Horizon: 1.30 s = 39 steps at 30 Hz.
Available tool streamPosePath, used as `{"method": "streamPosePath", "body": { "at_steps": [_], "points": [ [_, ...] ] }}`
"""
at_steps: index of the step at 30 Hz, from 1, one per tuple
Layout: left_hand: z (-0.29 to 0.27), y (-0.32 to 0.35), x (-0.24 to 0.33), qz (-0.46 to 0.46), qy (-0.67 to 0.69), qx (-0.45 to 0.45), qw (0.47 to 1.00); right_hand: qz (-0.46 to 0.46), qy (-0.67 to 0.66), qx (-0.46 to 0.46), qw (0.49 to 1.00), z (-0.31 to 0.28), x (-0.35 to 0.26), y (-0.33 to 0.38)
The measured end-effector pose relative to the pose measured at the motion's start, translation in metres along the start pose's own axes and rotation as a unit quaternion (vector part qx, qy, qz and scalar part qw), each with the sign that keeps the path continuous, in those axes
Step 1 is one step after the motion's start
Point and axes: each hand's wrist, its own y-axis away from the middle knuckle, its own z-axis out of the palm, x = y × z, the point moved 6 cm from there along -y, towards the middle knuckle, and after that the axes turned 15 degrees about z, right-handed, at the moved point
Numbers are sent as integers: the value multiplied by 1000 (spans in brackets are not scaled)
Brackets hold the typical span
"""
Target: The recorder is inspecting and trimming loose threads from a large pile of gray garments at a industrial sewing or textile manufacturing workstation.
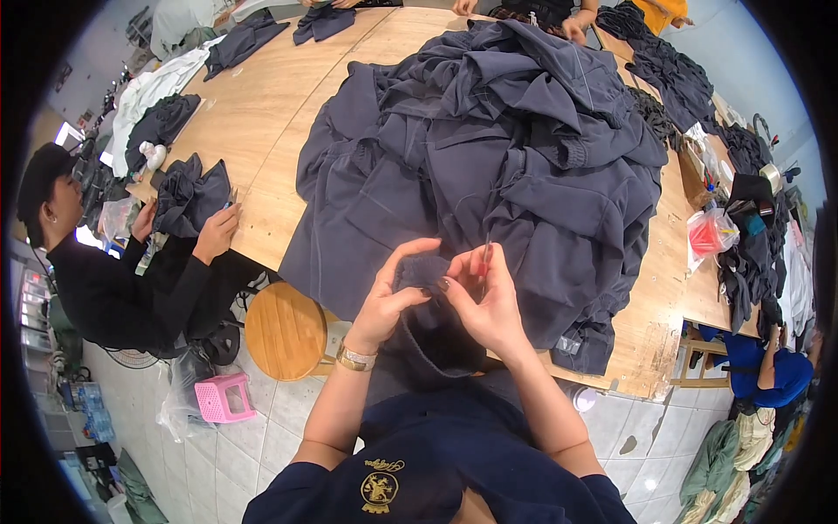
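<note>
My left hand (pixel 390 295) pinches a fold of a dark navy garment (pixel 429 336) that hangs from the table edge down to my lap. A gold wristwatch (pixel 355 357) sits on that wrist. My right hand (pixel 483 297) holds the same garment from the other side and also grips a small thread snipper (pixel 485 257) with a reddish handle, its tip pointing up. Both hands meet over the cloth just in front of a big heap of navy garments (pixel 497 148) piled on the wooden table (pixel 262 131).
A person in black sits at the left, handling a navy garment (pixel 188 196). A round wooden stool (pixel 285 330) and a pink plastic stool (pixel 223 397) stand on the tiled floor. More dark garments (pixel 672 74), a red bag (pixel 711 231) and other people's hands line the far and right edges.
</note>
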Motion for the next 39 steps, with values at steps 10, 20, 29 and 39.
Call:
{"method": "streamPosePath", "body": {
  "at_steps": [10, 20, 29, 39],
  "points": [
    [2, -1, 1, 44, -94, -65, 992, 38, -128, 10, 991, -12, 9, -2],
    [-6, -6, -11, 42, -5, -19, 999, 44, -20, 43, 998, -22, 45, -2],
    [4, -3, -20, 14, 119, -18, 993, 14, -2, 133, 991, -7, 48, 22],
    [-11, -7, -2, -16, -4, -80, 997, 9, 227, 24, 973, -36, -1, 17]
  ]
}}
